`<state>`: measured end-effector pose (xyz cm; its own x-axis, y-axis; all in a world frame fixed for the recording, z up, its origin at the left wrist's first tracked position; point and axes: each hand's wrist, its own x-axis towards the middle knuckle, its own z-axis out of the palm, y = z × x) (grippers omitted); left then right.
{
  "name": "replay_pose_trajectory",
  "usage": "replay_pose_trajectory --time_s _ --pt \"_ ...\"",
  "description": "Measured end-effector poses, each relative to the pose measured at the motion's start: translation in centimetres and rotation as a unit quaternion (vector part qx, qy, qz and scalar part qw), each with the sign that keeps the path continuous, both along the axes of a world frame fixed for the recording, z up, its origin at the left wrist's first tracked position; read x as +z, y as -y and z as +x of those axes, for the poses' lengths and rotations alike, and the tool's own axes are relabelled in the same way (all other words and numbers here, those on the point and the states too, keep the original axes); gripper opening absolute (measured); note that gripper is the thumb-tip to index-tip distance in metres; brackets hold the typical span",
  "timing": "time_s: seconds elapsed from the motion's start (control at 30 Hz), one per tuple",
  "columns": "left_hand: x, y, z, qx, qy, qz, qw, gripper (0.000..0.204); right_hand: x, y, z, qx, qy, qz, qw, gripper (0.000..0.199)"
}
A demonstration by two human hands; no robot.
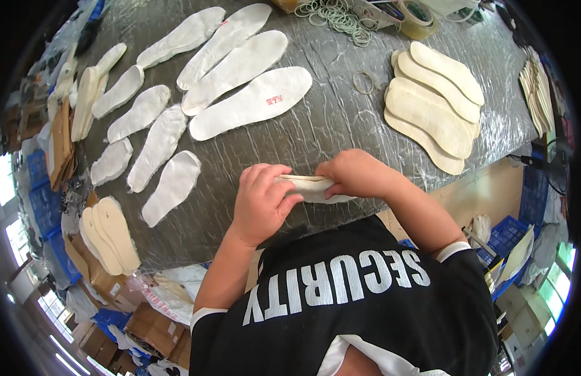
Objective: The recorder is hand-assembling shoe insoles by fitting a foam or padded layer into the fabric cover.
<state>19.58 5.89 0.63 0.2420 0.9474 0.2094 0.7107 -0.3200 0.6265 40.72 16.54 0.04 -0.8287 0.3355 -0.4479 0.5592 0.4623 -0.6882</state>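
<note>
Insoles pressed together between two hands at the near edge of the table.

Left hand [260, 199] curls its fingers over the left end of a small stack of insoles [314, 188], thumb underneath, pinching it; right hand [355, 173] clamps the other end from 1 o'clock, fingers folded over the top. The stack lies flat between both hands, just above the grey wrapped table [328, 125]. White insoles [250, 103] fan out at 11 o'clock, well apart from the hands. A cream pile of insoles [431, 116] sits at 2 o'clock. One rubber band [364, 82] lies beside that pile, with a heap of rubber bands [337, 15] at 12 o'clock.
</note>
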Motion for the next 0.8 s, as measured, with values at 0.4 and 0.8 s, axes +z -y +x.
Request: replay_pose_trajectory --time_s 0.4,0.8 --pt "-2.6 0.0 3.0 -0.081 -0.001 0.004 0.997 0.014 -3.1 1.8 1.9 -0.059 -0.062 -0.238 0.968 0.048" --pt "-3.6 1.4 3.8 -0.132 0.082 0.049 0.987 0.018 -1.6 5.2 2.1 -0.003 -0.018 -0.147 0.989 0.040"
